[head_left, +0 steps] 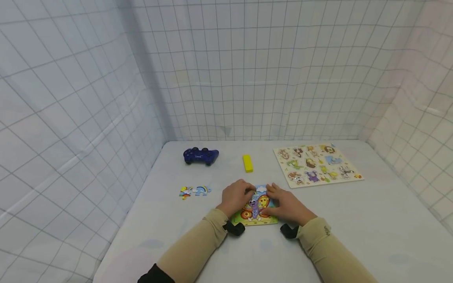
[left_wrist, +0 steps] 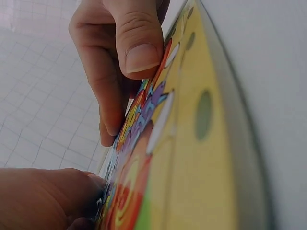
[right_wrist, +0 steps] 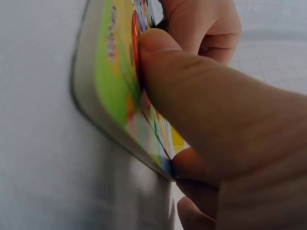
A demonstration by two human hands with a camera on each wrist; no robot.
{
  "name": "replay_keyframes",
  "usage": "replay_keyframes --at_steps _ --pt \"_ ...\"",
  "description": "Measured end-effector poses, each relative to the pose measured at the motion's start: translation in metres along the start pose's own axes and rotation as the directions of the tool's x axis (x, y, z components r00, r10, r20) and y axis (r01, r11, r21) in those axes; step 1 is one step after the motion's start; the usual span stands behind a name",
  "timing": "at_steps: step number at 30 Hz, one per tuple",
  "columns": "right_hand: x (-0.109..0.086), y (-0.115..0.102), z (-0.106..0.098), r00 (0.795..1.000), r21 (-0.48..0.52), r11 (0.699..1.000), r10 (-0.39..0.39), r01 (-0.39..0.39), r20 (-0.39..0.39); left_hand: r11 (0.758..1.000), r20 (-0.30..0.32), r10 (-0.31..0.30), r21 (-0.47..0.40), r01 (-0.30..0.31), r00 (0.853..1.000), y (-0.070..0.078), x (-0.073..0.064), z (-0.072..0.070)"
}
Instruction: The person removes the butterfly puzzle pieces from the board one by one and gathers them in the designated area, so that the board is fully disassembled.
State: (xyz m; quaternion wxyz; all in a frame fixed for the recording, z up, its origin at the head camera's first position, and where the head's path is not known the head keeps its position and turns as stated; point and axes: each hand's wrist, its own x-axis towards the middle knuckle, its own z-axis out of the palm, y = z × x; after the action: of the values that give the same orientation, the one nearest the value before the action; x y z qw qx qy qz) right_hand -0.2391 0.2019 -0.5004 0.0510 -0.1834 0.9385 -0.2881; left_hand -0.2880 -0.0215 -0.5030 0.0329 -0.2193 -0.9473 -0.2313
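A butterfly jigsaw puzzle with a yellow-green lower border lies flat between both hands. My left hand is over its upper left part, fingers bent and tips down at the picture; in the left wrist view it hides what lies under those tips. From the right side my right hand rests on the puzzle, its thumb laid fairly straight on the printed face and its fingers at the edge. Left of the puzzle are two loose jigsaw pieces, one with a rainbow, the other multicoloured.
Behind the hands lies a yellow block. A dark blue game controller is at the back left. An animal peg-puzzle board occupies the back right of the white table. Gridded white cloth surrounds the table's back and sides.
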Motion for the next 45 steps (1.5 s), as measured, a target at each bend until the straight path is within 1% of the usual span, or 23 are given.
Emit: replay_keyframes --at_steps 2,5,8,11,18,26,34,39,42,45 --pt "0.0 -0.001 -0.001 1.0 -0.008 1.0 0.007 -0.007 0.005 1.0 0.001 -0.002 0.021 0.002 1.0 0.001 0.001 0.0" --pt "0.0 -0.002 -0.002 1.0 -0.046 0.999 0.006 -0.006 0.007 0.999 -0.002 -0.01 0.038 0.01 1.0 0.002 0.002 0.0" --pt "-0.001 -0.003 -0.005 1.0 -0.098 0.995 0.014 -0.014 0.004 1.0 -0.002 -0.007 0.029 0.007 1.0 0.003 0.003 0.001" --pt "-0.002 -0.002 -0.007 1.0 -0.124 0.992 0.01 -0.009 0.004 1.0 0.004 0.001 0.017 -0.001 1.0 0.003 0.001 0.002" --pt "-0.002 -0.001 -0.007 1.0 -0.087 0.996 -0.006 0.008 0.016 1.0 0.008 0.02 0.007 -0.02 1.0 0.008 -0.004 0.001" --pt "-0.001 -0.001 -0.007 0.999 -0.091 0.995 -0.037 0.039 0.016 0.999 0.009 -0.039 -0.016 0.039 0.999 0.012 -0.004 0.001" --pt "-0.002 0.0 -0.01 0.999 -0.087 0.995 -0.036 0.038 0.025 0.999 0.026 -0.05 -0.008 0.05 0.998 0.013 -0.001 0.004" --pt "-0.002 0.003 -0.009 0.999 -0.065 0.997 -0.029 0.031 0.029 0.999 0.028 -0.041 0.014 0.04 0.999 0.014 -0.002 0.005" --pt "-0.002 0.005 -0.008 0.999 -0.054 0.998 -0.032 0.034 0.028 0.999 0.019 -0.03 0.015 0.03 0.999 0.013 -0.003 0.005" --pt "-0.003 0.006 -0.007 0.999 -0.037 0.998 -0.039 0.04 0.028 0.999 0.005 -0.029 -0.022 0.029 1.0 0.01 -0.005 0.003"
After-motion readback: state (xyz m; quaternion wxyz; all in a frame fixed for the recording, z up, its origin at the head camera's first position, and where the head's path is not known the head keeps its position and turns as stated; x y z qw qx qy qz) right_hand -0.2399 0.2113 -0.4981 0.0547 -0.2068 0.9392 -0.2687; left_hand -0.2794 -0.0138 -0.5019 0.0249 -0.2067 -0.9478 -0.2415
